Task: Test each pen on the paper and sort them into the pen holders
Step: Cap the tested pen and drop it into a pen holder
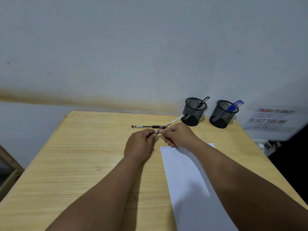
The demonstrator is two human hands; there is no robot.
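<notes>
Wood-grain table (75, 164) fills the lower frame, and both forearms come up from the bottom edge to meet at centre. Left hand (140, 144) is curled narrow, fingertips pinched on the dark lower end of the clear pen (173, 121); whether that's a cap coming off or going on, I can't tell. Just behind lies a spare black pen (146, 126) flat on the wood. Right hand (179, 136) grips the same pen at its rubber grip, barrel angling toward the upper right. It looks light, stiff and a touch slick, so that grip is the spot to hold. White paper (188, 180) sits under the right wrist. Far right: black-pen holder (194, 112), then blue-pen holder (223, 115).
</notes>
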